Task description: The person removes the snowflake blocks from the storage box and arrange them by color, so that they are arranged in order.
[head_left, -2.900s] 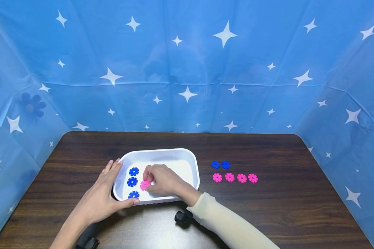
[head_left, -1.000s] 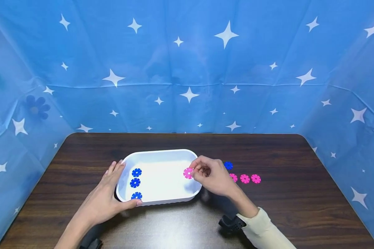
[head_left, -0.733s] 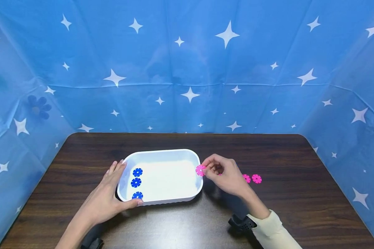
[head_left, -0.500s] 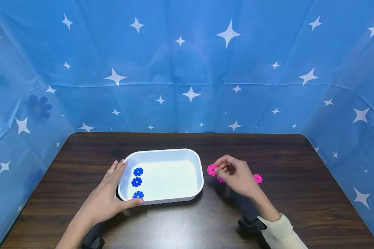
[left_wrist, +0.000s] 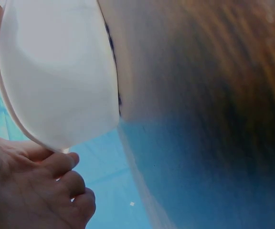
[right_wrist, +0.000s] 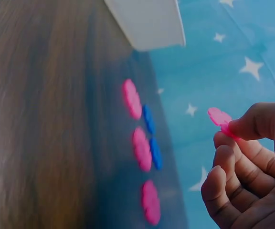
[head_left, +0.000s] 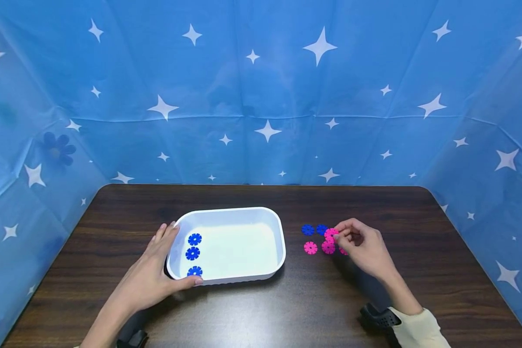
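Note:
My right hand (head_left: 365, 249) pinches a pink notched disc (head_left: 331, 235) between thumb and forefinger. In the right wrist view this pink disc (right_wrist: 219, 117) is raised over the table, and the other fingers curl loosely below it. Under and beside that hand, a row of pink discs (head_left: 311, 248) lies on the table, part of it hidden by the hand. Two blue discs (head_left: 307, 230) lie just behind the row. My left hand (head_left: 150, 270) grips the left end of a white tray (head_left: 282, 241), thumb on the front rim. Inside, three blue discs (head_left: 193, 253) stand in a column at the left.
A dark wooden table (head_left: 243, 319) carries everything. Blue cloth (head_left: 252, 96) with white stars rises behind its far edge and along both sides. A black strap device (head_left: 379, 316) sits at my right wrist, and another (head_left: 132, 339) at my left.
The right hand has lifted the pink disc out of the tray and carried it right, over the rim, to above the table's row of pink discs. The left hand keeps its hold on the tray.

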`<action>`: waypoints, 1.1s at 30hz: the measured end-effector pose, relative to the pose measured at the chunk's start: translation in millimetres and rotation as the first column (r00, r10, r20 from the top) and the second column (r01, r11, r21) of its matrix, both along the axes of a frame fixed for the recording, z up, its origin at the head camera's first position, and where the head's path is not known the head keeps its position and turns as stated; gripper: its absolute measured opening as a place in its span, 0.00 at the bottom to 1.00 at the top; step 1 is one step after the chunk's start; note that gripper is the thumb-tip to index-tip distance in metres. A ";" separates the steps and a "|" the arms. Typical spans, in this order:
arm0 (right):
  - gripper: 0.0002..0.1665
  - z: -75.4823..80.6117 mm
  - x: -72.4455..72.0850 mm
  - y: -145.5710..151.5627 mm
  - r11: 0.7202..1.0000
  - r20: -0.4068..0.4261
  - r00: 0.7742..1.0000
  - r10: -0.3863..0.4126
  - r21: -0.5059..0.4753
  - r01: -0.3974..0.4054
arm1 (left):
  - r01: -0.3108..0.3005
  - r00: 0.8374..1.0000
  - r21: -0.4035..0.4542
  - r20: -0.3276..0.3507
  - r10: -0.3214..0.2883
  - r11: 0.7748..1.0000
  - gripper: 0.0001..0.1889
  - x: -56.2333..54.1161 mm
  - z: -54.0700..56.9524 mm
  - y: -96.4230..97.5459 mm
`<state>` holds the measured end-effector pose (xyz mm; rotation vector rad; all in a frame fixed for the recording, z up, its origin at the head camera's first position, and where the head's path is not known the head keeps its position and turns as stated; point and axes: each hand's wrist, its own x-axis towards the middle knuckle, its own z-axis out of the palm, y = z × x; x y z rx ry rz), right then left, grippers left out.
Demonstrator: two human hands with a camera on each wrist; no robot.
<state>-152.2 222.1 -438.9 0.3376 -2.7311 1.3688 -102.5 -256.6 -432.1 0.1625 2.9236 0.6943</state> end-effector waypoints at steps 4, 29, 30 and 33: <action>0.07 -5.6 0.9 13.5 0.997 0.013 0.998 -0.063 0.055 0.062 | 0.003 1.000 -0.001 -0.004 -0.003 1.000 0.71 0.3 0.3 -0.2; 0.09 -23.9 7.4 82.3 0.940 0.099 0.955 -0.279 0.230 0.251 | 0.009 1.000 0.005 -0.004 -0.009 1.000 0.70 1.5 1.9 -0.6; 0.09 -23.7 8.0 84.1 0.936 0.103 0.953 -0.286 0.245 0.254 | 0.009 1.000 0.004 -0.002 -0.009 1.000 0.70 1.4 2.0 -0.7; 0.10 -23.8 9.0 88.1 0.922 0.109 0.949 -0.295 0.292 0.253 | 0.008 1.000 0.005 -0.003 -0.008 1.000 0.70 1.3 2.3 -1.4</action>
